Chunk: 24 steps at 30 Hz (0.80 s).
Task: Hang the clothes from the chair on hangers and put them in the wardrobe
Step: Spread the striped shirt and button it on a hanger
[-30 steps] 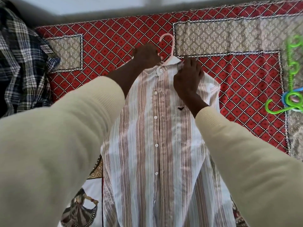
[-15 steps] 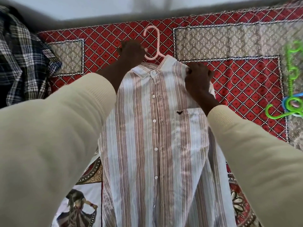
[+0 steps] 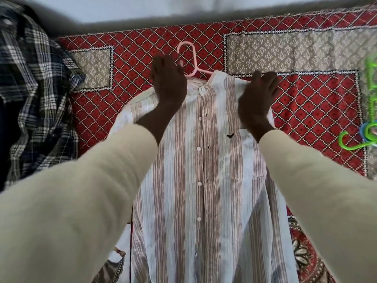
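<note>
A white shirt with brown stripes [image 3: 204, 170] lies buttoned and face up on the red patterned bed cover [image 3: 316, 111]. A pink hanger [image 3: 193, 58] sits inside it, and only the hook shows above the collar. My left hand [image 3: 169, 82] lies on the left shoulder beside the collar, fingers stretched toward the hook. My right hand [image 3: 257, 99] is on the right shoulder, its fingers curled over the shoulder edge and holding the fabric. Cream sleeves cover both my forearms.
A dark plaid shirt [image 3: 36, 88] is heaped at the left edge of the bed. Green and blue hangers [image 3: 363, 137] lie at the right edge. A pale wall runs along the far side of the bed.
The pink hook now points up and left above the collar. My hands have spread apart onto the two shoulders, and my left hand's fingers have straightened.
</note>
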### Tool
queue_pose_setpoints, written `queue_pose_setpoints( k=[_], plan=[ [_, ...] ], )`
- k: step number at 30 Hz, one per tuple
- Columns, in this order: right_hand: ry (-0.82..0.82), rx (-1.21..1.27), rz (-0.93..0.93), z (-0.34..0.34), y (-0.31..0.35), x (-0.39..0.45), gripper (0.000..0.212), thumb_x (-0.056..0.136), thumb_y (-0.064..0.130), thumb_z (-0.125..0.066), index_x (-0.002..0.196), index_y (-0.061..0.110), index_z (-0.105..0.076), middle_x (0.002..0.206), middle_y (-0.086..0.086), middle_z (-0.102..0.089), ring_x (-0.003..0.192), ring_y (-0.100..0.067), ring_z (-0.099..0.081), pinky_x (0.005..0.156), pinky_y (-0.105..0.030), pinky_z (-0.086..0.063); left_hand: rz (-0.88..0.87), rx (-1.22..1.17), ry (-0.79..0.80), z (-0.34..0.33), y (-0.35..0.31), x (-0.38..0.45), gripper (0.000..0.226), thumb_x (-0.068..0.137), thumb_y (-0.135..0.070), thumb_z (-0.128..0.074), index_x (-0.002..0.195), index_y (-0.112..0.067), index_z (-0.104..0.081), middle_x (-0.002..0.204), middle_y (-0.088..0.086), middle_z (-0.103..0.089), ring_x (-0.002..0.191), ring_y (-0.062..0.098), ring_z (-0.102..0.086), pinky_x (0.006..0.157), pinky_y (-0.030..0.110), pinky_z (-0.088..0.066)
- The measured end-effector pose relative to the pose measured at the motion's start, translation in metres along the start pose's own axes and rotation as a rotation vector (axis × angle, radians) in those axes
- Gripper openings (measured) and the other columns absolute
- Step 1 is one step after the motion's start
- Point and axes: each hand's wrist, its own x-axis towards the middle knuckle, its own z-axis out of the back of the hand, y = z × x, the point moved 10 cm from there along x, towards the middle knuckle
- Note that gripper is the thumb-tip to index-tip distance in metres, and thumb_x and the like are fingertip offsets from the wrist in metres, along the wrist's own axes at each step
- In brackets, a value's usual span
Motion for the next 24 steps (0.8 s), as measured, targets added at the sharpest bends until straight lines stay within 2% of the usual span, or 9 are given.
queue_pose_setpoints(
  k=[2, 4, 6, 8, 10, 13, 16, 19, 24],
  plan=[
    [-0.046, 0.081, 0.095, 0.009, 0.029, -0.028, 0.041, 0.091, 0.009, -0.047, 0.133, 0.007, -0.047, 0.133, -0.021, -0.046, 0.124, -0.037, -0.044, 0.102, -0.046, -0.033, 0.091, -0.108, -0.090, 0.022, 0.023, -0.034, 0.018, 0.089, -0.023, -0.059, 0.098, -0.008, -0.059, 0.105, 0.010, -0.058, 0.103, 0.027, -0.052, 0.088, 0.037, -0.040],
    [-0.011, 0.299, 0.277, 0.009, 0.059, -0.065, 0.027, 0.093, 0.010, -0.050, 0.117, 0.003, -0.057, 0.115, -0.020, -0.056, 0.106, -0.037, -0.054, 0.087, -0.048, -0.047, 0.123, -0.129, -0.066, 0.029, 0.041, -0.074, 0.016, 0.088, -0.022, -0.055, 0.096, -0.009, -0.059, 0.099, 0.008, -0.060, 0.098, 0.027, -0.055, 0.086, 0.036, -0.037],
    [0.089, 0.385, 0.389, -0.006, 0.072, -0.101, 0.021, 0.093, 0.014, -0.053, 0.109, 0.003, -0.061, 0.106, -0.017, -0.060, 0.096, -0.035, -0.057, 0.076, -0.045, -0.051, -0.072, -0.111, 0.107, 0.018, 0.032, -0.114, 0.026, 0.090, -0.031, -0.050, 0.100, -0.009, -0.060, 0.096, 0.009, -0.063, 0.093, 0.029, -0.057, 0.083, 0.038, -0.040],
    [0.196, 0.304, 0.436, -0.025, 0.069, -0.123, 0.027, 0.093, 0.020, -0.055, 0.113, 0.005, -0.063, 0.107, -0.015, -0.063, 0.097, -0.033, -0.059, 0.079, -0.041, -0.049, -0.292, -0.043, 0.344, -0.002, 0.021, -0.151, 0.038, 0.093, -0.039, -0.047, 0.114, -0.010, -0.060, 0.108, 0.011, -0.063, 0.100, 0.031, -0.057, 0.087, 0.041, -0.041],
    [0.183, 0.314, 0.379, -0.028, 0.052, -0.126, 0.025, 0.088, 0.014, -0.054, 0.107, 0.004, -0.067, 0.102, -0.015, -0.064, 0.093, -0.034, -0.060, 0.079, -0.040, -0.049, -0.361, 0.138, 0.373, -0.007, 0.035, -0.163, 0.041, 0.096, -0.036, -0.045, 0.127, -0.012, -0.055, 0.118, 0.014, -0.058, 0.108, 0.033, -0.053, 0.091, 0.045, -0.040],
    [0.180, 0.372, 0.209, -0.025, 0.036, -0.120, 0.025, 0.085, 0.005, -0.050, 0.101, 0.004, -0.069, 0.098, -0.014, -0.064, 0.090, -0.030, -0.060, 0.076, -0.036, -0.047, -0.156, 0.219, 0.262, 0.006, 0.062, -0.150, 0.038, 0.092, -0.022, -0.048, 0.128, -0.011, -0.054, 0.118, 0.017, -0.056, 0.109, 0.036, -0.051, 0.090, 0.047, -0.041],
    [0.147, 0.356, 0.154, -0.019, 0.052, -0.122, 0.018, 0.086, 0.009, -0.053, 0.095, 0.002, -0.066, 0.094, -0.016, -0.063, 0.081, -0.033, -0.060, 0.066, -0.035, -0.041, 0.045, -0.196, 0.264, 0.007, 0.048, -0.139, 0.026, 0.085, -0.009, -0.057, 0.110, -0.009, -0.066, 0.107, 0.013, -0.065, 0.099, 0.027, -0.060, 0.087, 0.035, -0.046],
    [0.217, 0.394, 0.155, -0.031, 0.066, -0.127, 0.029, 0.088, 0.020, -0.062, 0.111, 0.002, -0.061, 0.108, -0.017, -0.059, 0.095, -0.032, -0.059, 0.076, -0.036, -0.045, 0.349, -0.596, 0.452, -0.017, 0.035, -0.145, 0.017, 0.087, -0.005, -0.059, 0.096, -0.012, -0.073, 0.097, 0.004, -0.073, 0.086, 0.014, -0.066, 0.076, 0.024, -0.051],
    [0.253, 0.279, 0.139, -0.039, 0.069, -0.121, 0.032, 0.086, 0.007, -0.052, 0.117, 0.000, -0.058, 0.117, -0.020, -0.057, 0.103, -0.035, -0.059, 0.082, -0.037, -0.047, 0.520, -0.587, 0.485, -0.032, 0.037, -0.151, 0.017, 0.087, -0.008, -0.059, 0.092, -0.011, -0.075, 0.091, 0.005, -0.074, 0.085, 0.019, -0.068, 0.074, 0.028, -0.052]
  ],
)
